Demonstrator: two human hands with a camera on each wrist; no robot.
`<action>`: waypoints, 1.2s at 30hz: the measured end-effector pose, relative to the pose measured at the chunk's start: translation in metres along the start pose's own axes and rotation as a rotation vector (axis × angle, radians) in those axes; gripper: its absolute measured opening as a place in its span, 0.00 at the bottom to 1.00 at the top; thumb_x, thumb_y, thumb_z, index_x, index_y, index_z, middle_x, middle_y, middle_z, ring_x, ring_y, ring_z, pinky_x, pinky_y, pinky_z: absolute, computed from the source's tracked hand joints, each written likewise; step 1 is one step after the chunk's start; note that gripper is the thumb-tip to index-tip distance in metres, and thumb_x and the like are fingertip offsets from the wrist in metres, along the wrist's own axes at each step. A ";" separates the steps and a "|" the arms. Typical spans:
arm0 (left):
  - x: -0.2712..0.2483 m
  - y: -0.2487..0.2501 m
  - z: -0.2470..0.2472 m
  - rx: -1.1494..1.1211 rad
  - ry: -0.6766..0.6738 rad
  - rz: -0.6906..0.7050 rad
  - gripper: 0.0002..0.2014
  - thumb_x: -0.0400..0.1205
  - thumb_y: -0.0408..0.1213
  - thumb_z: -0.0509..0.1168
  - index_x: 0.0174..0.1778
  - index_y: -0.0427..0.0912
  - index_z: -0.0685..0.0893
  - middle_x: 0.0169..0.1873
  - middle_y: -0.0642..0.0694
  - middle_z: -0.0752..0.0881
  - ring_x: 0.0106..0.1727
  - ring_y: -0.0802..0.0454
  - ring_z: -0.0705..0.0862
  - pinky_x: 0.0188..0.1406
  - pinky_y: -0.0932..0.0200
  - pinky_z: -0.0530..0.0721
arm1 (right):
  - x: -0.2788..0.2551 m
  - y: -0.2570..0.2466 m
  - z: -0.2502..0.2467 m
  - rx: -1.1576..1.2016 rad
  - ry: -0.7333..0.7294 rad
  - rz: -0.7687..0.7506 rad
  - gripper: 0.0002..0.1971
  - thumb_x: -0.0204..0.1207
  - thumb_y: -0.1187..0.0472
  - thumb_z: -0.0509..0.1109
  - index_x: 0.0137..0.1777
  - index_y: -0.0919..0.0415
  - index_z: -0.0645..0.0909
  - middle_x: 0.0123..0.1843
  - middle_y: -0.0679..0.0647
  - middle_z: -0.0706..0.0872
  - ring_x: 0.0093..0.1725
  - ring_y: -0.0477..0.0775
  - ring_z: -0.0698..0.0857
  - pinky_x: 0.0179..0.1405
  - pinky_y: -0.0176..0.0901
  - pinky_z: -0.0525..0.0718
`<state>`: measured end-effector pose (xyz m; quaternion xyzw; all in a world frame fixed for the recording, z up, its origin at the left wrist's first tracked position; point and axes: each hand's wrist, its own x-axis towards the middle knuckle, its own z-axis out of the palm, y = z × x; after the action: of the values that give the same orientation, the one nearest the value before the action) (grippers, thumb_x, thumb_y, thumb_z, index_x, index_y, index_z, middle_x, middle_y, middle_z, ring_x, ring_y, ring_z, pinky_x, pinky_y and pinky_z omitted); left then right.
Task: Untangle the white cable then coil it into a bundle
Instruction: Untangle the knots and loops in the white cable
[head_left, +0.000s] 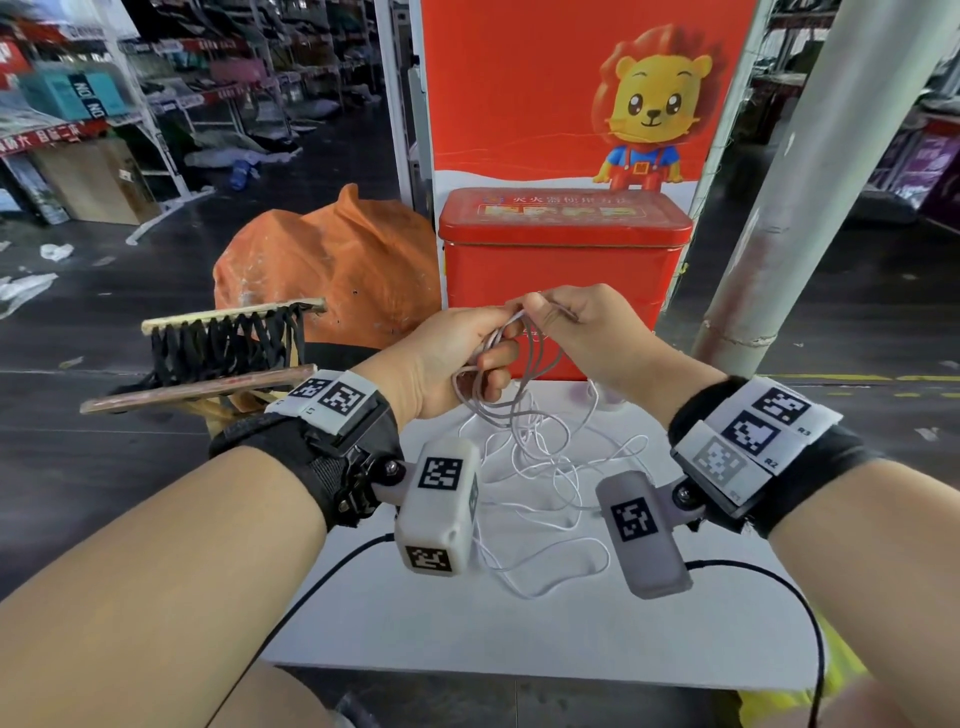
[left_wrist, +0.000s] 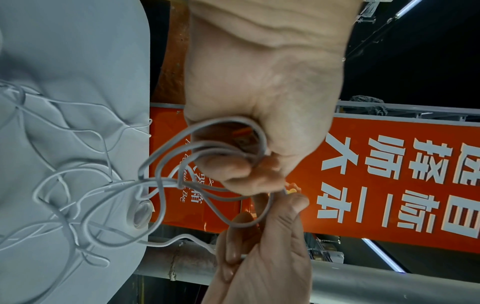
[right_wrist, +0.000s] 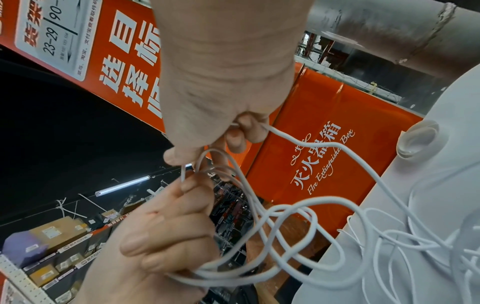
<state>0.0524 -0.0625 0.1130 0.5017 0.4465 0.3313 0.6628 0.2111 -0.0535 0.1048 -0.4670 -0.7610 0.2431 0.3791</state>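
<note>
The white cable (head_left: 540, 462) lies partly as a loose tangle on the white table (head_left: 519, 634). Several of its loops are lifted above the table. My left hand (head_left: 488, 353) grips those gathered loops (left_wrist: 226, 120) with curled fingers. My right hand (head_left: 540, 312) is right beside it, touching it, and pinches a single strand (right_wrist: 275, 131) between thumb and fingers (right_wrist: 246, 127). From both hands strands hang down to the tangle (right_wrist: 389, 242). Where the cable ends is hidden.
A red fire extinguisher box (head_left: 561, 270) stands just behind the table, and a grey pillar (head_left: 810, 182) rises at the right. At the left are an orange sack (head_left: 332, 260) and a wooden frame with black straps (head_left: 223, 343). Black wires (head_left: 322, 571) cross the table's front.
</note>
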 end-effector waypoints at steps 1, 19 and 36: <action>0.000 0.000 0.000 -0.001 0.002 0.003 0.18 0.88 0.47 0.53 0.33 0.45 0.70 0.13 0.52 0.65 0.13 0.58 0.65 0.14 0.69 0.66 | 0.000 0.000 0.000 -0.003 0.007 -0.025 0.14 0.84 0.56 0.60 0.55 0.58 0.87 0.36 0.44 0.84 0.32 0.33 0.77 0.36 0.22 0.73; 0.002 -0.003 -0.003 0.118 0.067 0.098 0.20 0.85 0.52 0.57 0.30 0.47 0.68 0.15 0.55 0.59 0.15 0.60 0.54 0.14 0.69 0.51 | -0.004 0.016 -0.001 0.574 -0.287 0.301 0.21 0.78 0.44 0.62 0.61 0.60 0.82 0.56 0.56 0.88 0.58 0.51 0.86 0.67 0.47 0.79; 0.002 0.000 -0.040 0.104 0.193 0.092 0.20 0.86 0.48 0.59 0.29 0.46 0.67 0.14 0.56 0.59 0.14 0.60 0.54 0.13 0.69 0.52 | -0.002 0.028 -0.023 0.603 -0.028 0.419 0.01 0.77 0.68 0.70 0.45 0.65 0.80 0.40 0.59 0.89 0.43 0.57 0.88 0.44 0.43 0.88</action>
<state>0.0167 -0.0458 0.1089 0.5210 0.5014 0.3844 0.5739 0.2450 -0.0424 0.0981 -0.4765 -0.5481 0.5353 0.4313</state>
